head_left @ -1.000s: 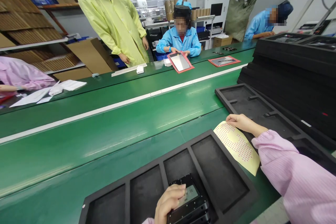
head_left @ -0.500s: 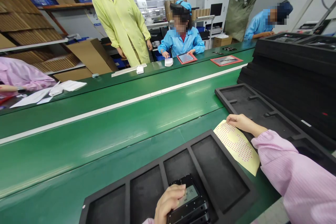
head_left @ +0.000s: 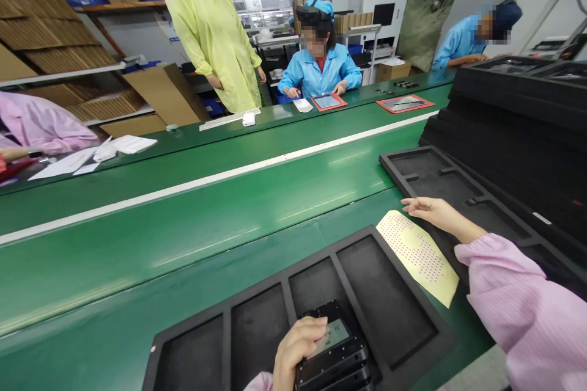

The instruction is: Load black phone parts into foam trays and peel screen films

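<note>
My left hand [head_left: 300, 345] is closed over the near side of a black boxy device [head_left: 332, 372] with a grey panel on top. Its fingertips rest at the panel's edge. The device appears stacked on a similar one, in a compartment of a black foam tray [head_left: 224, 348]. My right hand [head_left: 440, 214] hovers by the far corner of a yellow sticker sheet [head_left: 417, 250] printed with rows of small red marks. Thumb and fingertips are close together; anything between them is too small to make out. The sheet lies beside the tray's right edge.
Another black tray [head_left: 458, 183] lies at the right, before a tall stack of black trays [head_left: 513, 116]. A green conveyor [head_left: 229, 208] crosses beyond, with a pale rail [head_left: 270, 162]. Several people are at the far side, near red-framed panels [head_left: 406, 104] and papers [head_left: 68, 165].
My right hand has come off the sticker sheet's corner and moved slightly right. My left hand stays on the device. The whole view has shifted a little.
</note>
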`<state>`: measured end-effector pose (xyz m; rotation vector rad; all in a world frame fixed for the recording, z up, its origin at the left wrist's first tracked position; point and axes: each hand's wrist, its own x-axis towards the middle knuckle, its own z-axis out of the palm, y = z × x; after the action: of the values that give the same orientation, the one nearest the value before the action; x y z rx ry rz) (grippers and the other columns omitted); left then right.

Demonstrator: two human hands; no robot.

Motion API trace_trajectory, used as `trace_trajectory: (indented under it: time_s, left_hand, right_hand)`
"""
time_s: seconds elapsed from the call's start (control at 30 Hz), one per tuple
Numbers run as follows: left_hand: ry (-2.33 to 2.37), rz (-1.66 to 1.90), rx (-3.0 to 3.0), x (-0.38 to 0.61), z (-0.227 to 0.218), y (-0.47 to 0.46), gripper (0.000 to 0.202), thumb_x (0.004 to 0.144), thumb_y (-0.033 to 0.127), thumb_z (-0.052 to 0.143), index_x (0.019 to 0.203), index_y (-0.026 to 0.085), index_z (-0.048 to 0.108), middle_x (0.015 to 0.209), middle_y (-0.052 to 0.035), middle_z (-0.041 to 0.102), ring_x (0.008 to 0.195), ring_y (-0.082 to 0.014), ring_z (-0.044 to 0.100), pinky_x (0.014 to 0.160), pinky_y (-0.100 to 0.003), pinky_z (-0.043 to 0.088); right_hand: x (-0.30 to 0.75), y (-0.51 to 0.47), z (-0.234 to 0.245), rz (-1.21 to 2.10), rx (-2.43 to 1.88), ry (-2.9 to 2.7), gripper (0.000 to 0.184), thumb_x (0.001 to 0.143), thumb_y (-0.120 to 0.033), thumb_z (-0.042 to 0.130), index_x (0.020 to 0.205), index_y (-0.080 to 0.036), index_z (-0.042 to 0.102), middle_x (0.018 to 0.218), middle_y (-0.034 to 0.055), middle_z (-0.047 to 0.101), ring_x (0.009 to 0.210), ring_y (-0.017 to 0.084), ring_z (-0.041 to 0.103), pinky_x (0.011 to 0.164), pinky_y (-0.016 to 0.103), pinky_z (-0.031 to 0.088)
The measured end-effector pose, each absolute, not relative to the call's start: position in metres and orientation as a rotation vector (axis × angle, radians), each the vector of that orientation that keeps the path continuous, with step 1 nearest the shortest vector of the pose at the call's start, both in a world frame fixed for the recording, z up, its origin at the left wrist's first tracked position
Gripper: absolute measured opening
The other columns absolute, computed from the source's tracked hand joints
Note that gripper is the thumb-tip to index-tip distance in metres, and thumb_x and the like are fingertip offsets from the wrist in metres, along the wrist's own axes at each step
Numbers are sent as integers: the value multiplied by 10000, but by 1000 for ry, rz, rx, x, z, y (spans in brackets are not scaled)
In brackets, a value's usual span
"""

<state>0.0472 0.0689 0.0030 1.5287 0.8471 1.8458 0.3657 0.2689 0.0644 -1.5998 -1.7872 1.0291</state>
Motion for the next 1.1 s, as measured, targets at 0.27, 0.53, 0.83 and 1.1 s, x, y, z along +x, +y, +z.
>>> trace_trajectory:
  time_s: [0.27,0.53,0.83,1.1]
  left_hand:
    - [980,1763,1831,42,15,66,259,833,369,583,1016,201,511,894,-75,675,860,-218,674,766,-359,555]
    - [968,1726,1929,46,32,72,223,845,386,537,954,200,479,812,-66,648,760,-180,668,650,-288,546]
    - [980,1740,1967,46,38,74,190,866,381,488,927,203,464,770,-58,643,687,-163,653,609,-276,543]
    - [952,1714,1974,45,36,74,239,855,411,492,985,214,453,812,-60,636,704,-174,646,611,-296,536]
  right_hand:
    - [277,188,137,1760,-1245,-1890,330,630,-466,714,560,-202,529,1140,102,615,976,310,606,858,410,491]
    - [204,163,165,1999,-1064,-2386,11,615,-200,595,621,-204,603,869,5,668,980,241,580,842,293,450]
    - [194,165,174,1919,-1141,-2637,99,613,-145,558,628,-215,626,806,-27,643,720,162,582,602,205,441]
    - [190,169,181,1819,-1139,-2816,106,645,-156,558,660,-211,648,687,-35,603,533,110,502,451,187,344]
